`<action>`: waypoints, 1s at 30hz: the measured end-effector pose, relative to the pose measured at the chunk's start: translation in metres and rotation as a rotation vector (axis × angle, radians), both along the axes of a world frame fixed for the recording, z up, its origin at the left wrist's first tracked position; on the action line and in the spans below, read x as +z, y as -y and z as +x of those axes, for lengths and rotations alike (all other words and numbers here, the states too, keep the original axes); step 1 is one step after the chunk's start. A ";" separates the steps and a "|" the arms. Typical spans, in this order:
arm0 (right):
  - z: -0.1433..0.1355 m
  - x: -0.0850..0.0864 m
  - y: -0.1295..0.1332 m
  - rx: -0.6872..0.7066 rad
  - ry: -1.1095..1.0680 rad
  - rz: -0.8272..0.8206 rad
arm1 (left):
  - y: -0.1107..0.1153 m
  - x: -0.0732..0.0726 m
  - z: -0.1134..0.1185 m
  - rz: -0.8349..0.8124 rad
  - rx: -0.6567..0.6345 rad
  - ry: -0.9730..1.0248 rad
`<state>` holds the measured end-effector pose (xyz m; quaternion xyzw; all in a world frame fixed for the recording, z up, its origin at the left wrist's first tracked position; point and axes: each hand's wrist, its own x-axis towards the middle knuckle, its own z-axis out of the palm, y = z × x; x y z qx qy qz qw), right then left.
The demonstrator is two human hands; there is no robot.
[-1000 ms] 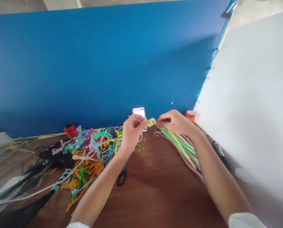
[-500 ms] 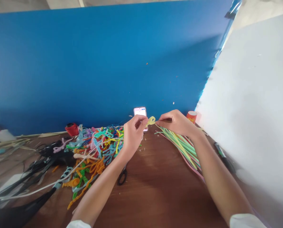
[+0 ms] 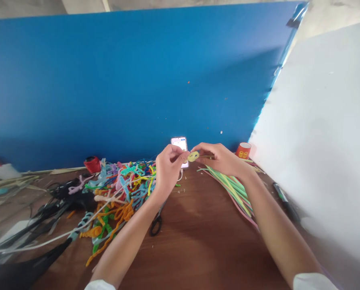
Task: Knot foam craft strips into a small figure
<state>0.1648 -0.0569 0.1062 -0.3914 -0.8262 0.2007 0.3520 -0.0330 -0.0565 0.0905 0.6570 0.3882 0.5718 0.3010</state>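
A small looped shape of yellow pipe cleaner [image 3: 193,156] is held up above the table. My left hand [image 3: 169,167] pinches its left side between thumb and forefinger. On the other side is my right hand [image 3: 222,159], its forefinger stretched to the top of the loop and its thumb lower down. Part of the strand seems to run back between those right fingers, though the exact contact is hard to make out. Behind my hands a lit phone [image 3: 182,143] leans upright, partly covered by my left hand.
Left of my left hand lies a tangled heap of coloured pipe cleaners [image 3: 128,181]. Straight green, yellow and pink ones [image 3: 231,185] lie under my right forearm. Black-handled scissors [image 3: 156,225], a red-orange cup [image 3: 243,150], a marker [image 3: 280,192] and a white cable [image 3: 59,237] are around.
My right fingers have shifted from pinching the loop's right end to spreading around it, with the forefinger at its top. The loop has turned and looks rounder. My left hand keeps its pinch.
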 end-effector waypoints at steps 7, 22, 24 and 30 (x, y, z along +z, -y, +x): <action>-0.003 0.002 0.000 -0.003 0.010 0.087 | 0.001 0.002 0.000 0.088 0.029 -0.054; -0.005 0.000 0.003 -0.007 0.022 0.063 | 0.002 0.002 -0.001 0.157 0.076 -0.207; -0.005 -0.001 0.003 -0.005 0.009 0.054 | 0.003 0.003 -0.002 0.167 0.084 -0.237; -0.002 0.000 0.000 -0.004 -0.025 0.095 | 0.003 0.008 -0.003 0.091 -0.046 -0.334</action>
